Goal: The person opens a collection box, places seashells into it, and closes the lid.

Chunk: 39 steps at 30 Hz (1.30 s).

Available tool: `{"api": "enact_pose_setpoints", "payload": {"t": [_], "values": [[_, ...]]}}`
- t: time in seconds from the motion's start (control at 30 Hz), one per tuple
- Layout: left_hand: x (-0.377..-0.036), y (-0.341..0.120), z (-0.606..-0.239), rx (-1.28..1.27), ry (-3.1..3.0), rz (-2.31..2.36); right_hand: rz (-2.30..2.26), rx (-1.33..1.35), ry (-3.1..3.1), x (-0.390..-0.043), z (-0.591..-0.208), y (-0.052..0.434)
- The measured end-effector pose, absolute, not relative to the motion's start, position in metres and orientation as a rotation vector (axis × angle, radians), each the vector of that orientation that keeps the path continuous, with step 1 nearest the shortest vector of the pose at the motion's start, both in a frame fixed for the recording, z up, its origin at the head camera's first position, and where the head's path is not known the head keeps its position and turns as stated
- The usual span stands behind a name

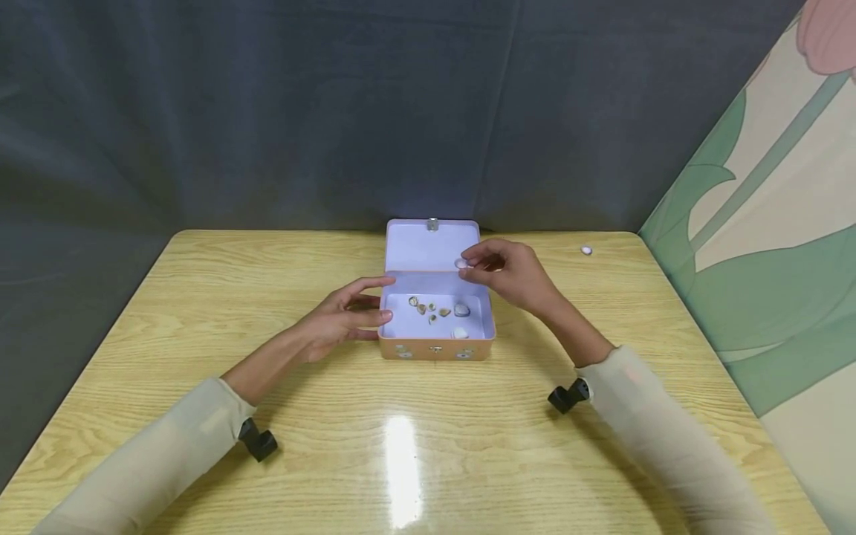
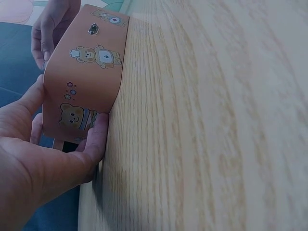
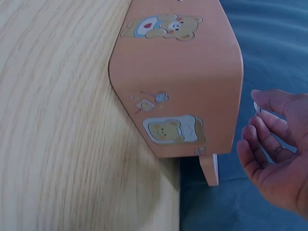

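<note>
An orange tin box [image 1: 417, 349] with bear pictures stands on the table, its pale lilac lid [image 1: 424, 245] tipped back. My left hand [image 1: 337, 316] holds the box by its left end, fingers spread over the rim and side. Above the right part of the box, my right hand [image 1: 511, 275] pinches a small white shell [image 1: 461, 263] between thumb and fingertips. Inside the box lie several small yellow-brown shells [image 1: 444, 312], a larger greyish shell [image 1: 461, 310] and a white one near the front wall.
Another small white shell [image 1: 586, 250] lies on the wooden table [image 1: 301, 446] near its far right edge. A dark curtain [image 1: 334, 111] hangs behind the table. A flowered cloth [image 1: 769, 260] borders the right side.
</note>
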<state>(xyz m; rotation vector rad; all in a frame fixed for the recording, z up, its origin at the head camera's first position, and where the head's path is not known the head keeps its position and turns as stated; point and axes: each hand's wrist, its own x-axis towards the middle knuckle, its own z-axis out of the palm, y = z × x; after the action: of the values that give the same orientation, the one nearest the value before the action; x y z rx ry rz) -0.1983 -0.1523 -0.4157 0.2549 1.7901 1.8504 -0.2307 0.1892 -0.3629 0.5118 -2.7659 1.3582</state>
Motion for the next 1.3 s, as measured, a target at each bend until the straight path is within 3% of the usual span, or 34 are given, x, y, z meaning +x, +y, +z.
{"api": "enact_pose_setpoints", "payload": {"t": [0.5,1.3], "values": [[-0.197,-0.151,-0.414,0.244,1.792,1.855,1.314,0.544,-2.783,-0.231,-0.365,0.180],[-0.198,-0.150,-0.415,0.230,1.803,1.851,1.239,0.397,-2.745,-0.237,-0.352,0.254]]}}
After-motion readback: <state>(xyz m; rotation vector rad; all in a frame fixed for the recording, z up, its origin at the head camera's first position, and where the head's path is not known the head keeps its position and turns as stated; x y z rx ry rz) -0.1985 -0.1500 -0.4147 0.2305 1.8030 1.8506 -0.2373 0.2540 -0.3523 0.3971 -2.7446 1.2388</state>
